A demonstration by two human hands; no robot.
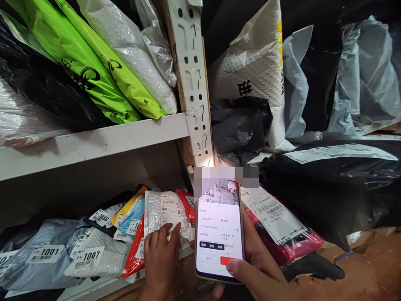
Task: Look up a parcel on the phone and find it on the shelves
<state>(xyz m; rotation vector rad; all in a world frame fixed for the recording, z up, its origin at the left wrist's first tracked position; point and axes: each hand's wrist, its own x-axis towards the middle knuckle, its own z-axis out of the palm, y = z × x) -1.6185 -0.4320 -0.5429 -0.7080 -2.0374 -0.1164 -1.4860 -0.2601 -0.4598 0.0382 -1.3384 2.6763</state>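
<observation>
Glossy and lit, the phone (219, 234) stands nearly upright in the right hand (250, 267), its long axis running bottom to top with a slight lean to the right and its screen facing the camera; the fingers wrap behind the right edge and the thumb (234, 266) lies across the lower right of the screen, on a red button, so the grip is closed on the phone. Just left of it, the left hand (161, 261) rests with fingers spread and loosely curled on the lower end of a silver parcel (166, 215), fingertips pressing its face below the printed label; it touches but does not clasp. That parcel stands on edge at the front of the lower shelf (94, 286), packed tight between a red-edged packet (136, 251) on its left and a red parcel (188, 205) behind the phone, leaving little room either side. Farther left lie grey bags with numbered labels, 1007 (86, 256) and 1001 (46, 253). A white perforated upright (192, 83) splits the shelving above the phone. Green bags (94, 71) lean on the upper shelf (94, 142); to the right, a black bag (328, 188) and a labelled red packet (282, 234) crowd the phone's right edge.
</observation>
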